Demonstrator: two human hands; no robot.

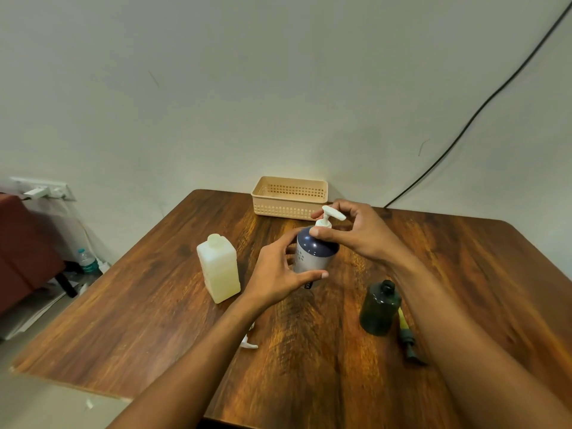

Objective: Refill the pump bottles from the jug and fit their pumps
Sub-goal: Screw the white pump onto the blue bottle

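A dark blue pump bottle stands upright in the middle of the wooden table. My left hand wraps its lower body from the left. My right hand holds the white pump at the bottle's neck with thumb and fingers. A white square jug with no cap stands to the left. At the right stands a dark green bottle with its neck bare, and its dark pump with a yellow tube lies beside it on the table.
A beige perforated basket sits at the table's far edge by the wall. A small white part lies under my left forearm. A black cable runs down the wall at the right. A water bottle stands on the floor at the left.
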